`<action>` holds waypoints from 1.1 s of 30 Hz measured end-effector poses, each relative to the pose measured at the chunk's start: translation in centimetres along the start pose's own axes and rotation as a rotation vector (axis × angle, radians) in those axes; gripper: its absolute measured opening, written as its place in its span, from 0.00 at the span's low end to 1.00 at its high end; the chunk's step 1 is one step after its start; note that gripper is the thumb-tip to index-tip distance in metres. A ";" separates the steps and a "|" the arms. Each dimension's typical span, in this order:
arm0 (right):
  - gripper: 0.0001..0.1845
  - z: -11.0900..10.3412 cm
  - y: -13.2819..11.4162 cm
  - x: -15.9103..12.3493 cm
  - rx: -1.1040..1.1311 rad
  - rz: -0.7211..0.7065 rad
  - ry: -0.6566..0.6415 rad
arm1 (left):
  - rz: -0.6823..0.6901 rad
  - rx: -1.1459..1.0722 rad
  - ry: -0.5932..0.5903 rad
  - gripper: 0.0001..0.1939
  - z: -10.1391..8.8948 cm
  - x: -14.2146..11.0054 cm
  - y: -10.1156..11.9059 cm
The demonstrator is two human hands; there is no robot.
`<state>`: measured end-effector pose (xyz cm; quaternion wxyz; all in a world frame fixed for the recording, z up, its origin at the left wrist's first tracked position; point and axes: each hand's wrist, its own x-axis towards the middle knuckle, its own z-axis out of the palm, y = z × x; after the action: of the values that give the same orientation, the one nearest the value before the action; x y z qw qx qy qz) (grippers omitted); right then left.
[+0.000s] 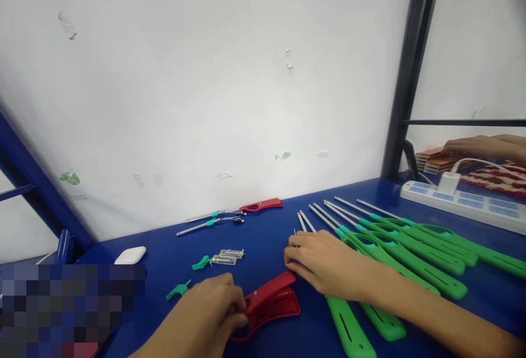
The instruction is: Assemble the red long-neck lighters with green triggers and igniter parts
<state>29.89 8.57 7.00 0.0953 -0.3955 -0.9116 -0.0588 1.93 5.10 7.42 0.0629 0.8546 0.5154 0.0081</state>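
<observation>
My left hand (pixel 216 309) is closed on the near end of a red lighter shell (pixel 273 298), whose two halves lie partly over each other. My right hand (pixel 324 262) is just beyond it with curled fingers; a thin dark tip shows above them, but what they hold is hidden. Under and beside my right arm lie several green long-neck lighters (pixel 405 246) with metal tubes. A green trigger (pixel 178 290) is near my left hand. Past it lie another green trigger (pixel 201 263) and clear fuel tanks (pixel 225 259).
Toward the wall lie two metal lighter tubes with wires (pixel 201 226) and another red shell (pixel 263 205). A white case (pixel 130 255) sits at left. At right is a white power strip (pixel 468 202) with a plugged charger. Beyond the frame post, another person's hand (pixel 472 146) rests on brown strips.
</observation>
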 end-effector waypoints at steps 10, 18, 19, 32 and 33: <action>0.15 0.6 -0.6 0.6 -0.044 0.175 0.143 | -0.131 -0.080 0.064 0.20 -4.7 10.8 -2.8; 0.13 1.1 -2.3 -0.1 0.161 -0.036 0.067 | -0.222 0.023 0.063 0.21 -1.8 14.8 -5.6; 0.15 1.1 -2.5 -0.2 0.193 -0.068 0.053 | -0.239 0.061 0.085 0.20 -1.8 14.3 -6.4; 0.16 1.5 -3.1 -0.4 0.339 -0.118 -0.098 | -0.185 0.336 0.208 0.21 -0.2 11.4 -12.8; 0.15 1.4 -3.1 -0.4 0.341 -0.113 -0.106 | -0.172 0.341 0.207 0.21 -0.2 11.6 -12.9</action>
<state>27.69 6.38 5.44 0.1091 -0.3242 -0.9330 0.1121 -3.99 21.26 5.55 -0.1353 0.8003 0.5841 0.0032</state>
